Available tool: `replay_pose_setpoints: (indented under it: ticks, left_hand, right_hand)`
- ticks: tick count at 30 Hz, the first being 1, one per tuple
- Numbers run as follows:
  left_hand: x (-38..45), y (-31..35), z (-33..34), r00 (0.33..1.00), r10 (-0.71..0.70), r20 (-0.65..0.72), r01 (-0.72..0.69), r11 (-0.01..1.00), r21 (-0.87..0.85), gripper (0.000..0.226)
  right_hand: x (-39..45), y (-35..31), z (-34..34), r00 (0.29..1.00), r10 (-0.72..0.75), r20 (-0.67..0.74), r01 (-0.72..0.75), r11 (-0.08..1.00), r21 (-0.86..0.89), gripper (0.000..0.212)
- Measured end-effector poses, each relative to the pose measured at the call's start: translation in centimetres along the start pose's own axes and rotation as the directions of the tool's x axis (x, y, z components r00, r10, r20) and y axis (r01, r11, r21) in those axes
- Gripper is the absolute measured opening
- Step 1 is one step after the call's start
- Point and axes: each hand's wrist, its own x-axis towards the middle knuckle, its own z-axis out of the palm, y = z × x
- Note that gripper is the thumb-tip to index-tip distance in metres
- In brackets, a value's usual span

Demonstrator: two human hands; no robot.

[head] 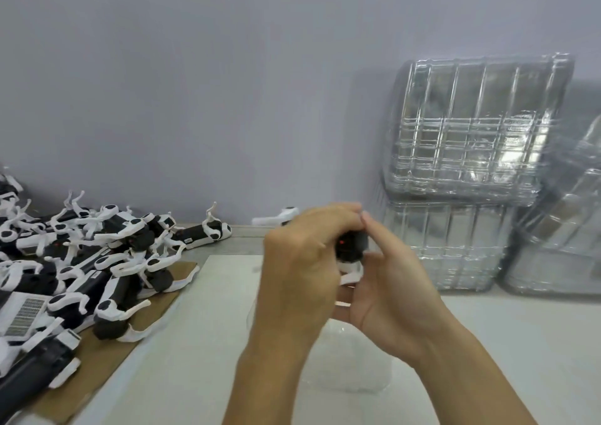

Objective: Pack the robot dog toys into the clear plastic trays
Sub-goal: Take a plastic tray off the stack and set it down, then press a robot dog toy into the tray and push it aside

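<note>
Both hands hold one black-and-white robot dog toy [350,249] up above the table's middle. My left hand [302,262] wraps round its left side, my right hand [390,281] grips it from the right with fingers curled; most of the toy is hidden. A white leg [276,218] sticks out behind my left hand. Below the hands a clear plastic tray [354,369] lies on the white table, hard to make out. A heap of robot dog toys [81,262] lies on brown cardboard at the left.
Stacks of clear plastic trays [468,132] lean against the grey wall at the back right, more of these clear trays [559,249] at the far right. One toy [208,231] lies apart near the wall. The cardboard sheet [97,369] reaches the front left.
</note>
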Motion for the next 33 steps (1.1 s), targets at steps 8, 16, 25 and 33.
replay_pose_setpoints:
  ticks: [8,16,25,33]
  left_hand:
    - [-0.7,0.2,0.8,0.884,-0.235,0.405,0.344,0.912,-0.222,0.032]
    - [-0.1,-1.8,-1.4,0.909,-0.414,-0.055,0.386,0.882,-0.271,0.017]
    - [-1.4,-4.4,-2.5,0.726,-0.575,0.378,0.628,0.330,-0.704,0.037]
    - [-1.1,-4.9,-2.9,0.756,-0.628,0.183,0.590,0.534,-0.605,0.023]
  right_hand:
    - [0.4,-0.8,-3.4,0.980,-0.164,-0.110,0.178,0.975,0.135,0.041]
    - [0.0,-1.5,-4.0,0.925,-0.215,-0.314,0.203,0.977,-0.069,0.023]
    - [-0.7,-1.4,-2.4,0.996,0.075,0.049,-0.078,0.996,0.051,0.031]
    - [-0.9,-1.7,-1.9,0.958,-0.286,0.009,0.218,0.707,-0.672,0.023]
